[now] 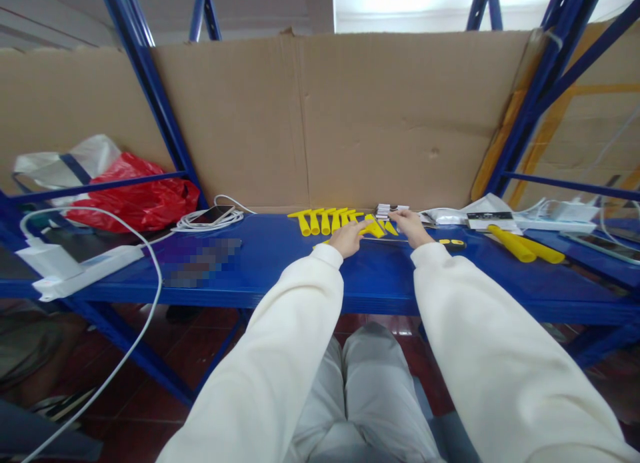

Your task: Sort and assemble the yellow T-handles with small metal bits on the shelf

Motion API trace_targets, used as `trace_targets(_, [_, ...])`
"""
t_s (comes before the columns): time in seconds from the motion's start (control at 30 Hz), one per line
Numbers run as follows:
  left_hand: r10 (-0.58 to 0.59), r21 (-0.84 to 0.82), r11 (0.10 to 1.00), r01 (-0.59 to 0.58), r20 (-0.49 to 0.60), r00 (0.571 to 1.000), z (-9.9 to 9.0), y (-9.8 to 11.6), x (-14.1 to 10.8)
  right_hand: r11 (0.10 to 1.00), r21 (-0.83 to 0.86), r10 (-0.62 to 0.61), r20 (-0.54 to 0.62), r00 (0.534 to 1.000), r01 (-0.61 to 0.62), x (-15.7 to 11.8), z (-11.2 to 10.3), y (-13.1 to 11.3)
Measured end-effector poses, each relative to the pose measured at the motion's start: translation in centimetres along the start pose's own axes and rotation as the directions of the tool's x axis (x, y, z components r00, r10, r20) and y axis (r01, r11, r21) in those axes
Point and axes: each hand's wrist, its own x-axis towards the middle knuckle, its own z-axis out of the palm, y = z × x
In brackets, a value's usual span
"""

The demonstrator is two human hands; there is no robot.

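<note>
My left hand (347, 239) is over the blue shelf (280, 260), its fingers closed on the end of a yellow T-shaped plastic piece (374, 226). To its left, several similar yellow T-shaped pieces (325, 222) lie side by side in a row. My right hand (411, 227) is beside a small stack of white and dark packs (385, 210), with its fingers drawn together at the stack's edge. Whatever is between those fingers is too small to make out. A smaller yellow piece (390, 228) lies between my hands.
A black and yellow tool (453, 244) lies right of my right hand, with yellow tubular handles (515, 244) farther right. White cable (210, 219), a power strip (90, 270) and a red bag (140, 195) are on the left. Cardboard (360, 123) stands behind, between blue posts.
</note>
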Motion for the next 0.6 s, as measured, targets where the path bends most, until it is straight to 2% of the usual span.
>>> trace_targets(0.07, [0.001, 0.018, 1.0, -0.001, 0.016, 1.0, 0.0, 0.0, 0.0, 0.995, -0.098, -0.035, -0.118, 0.992, 0.024, 0.8, -1.2, 0.7])
trace_targets(0.17, [0.0, 0.034, 0.999, -0.001, 0.024, 1.0, 0.1, 0.0, 0.0, 0.95, -0.313, -0.053, -0.167, 0.985, -0.002, 1.5, -2.9, 1.9])
trace_targets(0.23, [-0.007, 0.039, 0.999, 0.006, 0.024, 1.0, 0.1, 0.1, 0.0, 0.922, -0.385, -0.028, -0.165, 0.986, -0.038, 1.5, -3.6, 2.4])
trace_targets(0.37, [-0.019, 0.064, 0.998, 0.017, 0.033, 0.999, 0.1, 0.1, 0.0, 0.855, -0.516, 0.015, -0.06, 0.998, -0.043, 1.2, -3.5, 2.8])
trace_targets(0.5, [-0.018, 0.09, 0.996, 0.017, 0.02, 1.0, 0.4, 0.0, 0.2, 0.654, -0.756, 0.055, 0.079, 0.995, 0.024, 0.9, -3.1, 2.7])
trace_targets(0.6, [-0.016, 0.098, 0.995, 0.014, 0.026, 1.0, 0.5, 0.0, 0.2, 0.543, -0.836, 0.084, 0.146, 0.986, 0.077, 0.8, -2.9, 2.7])
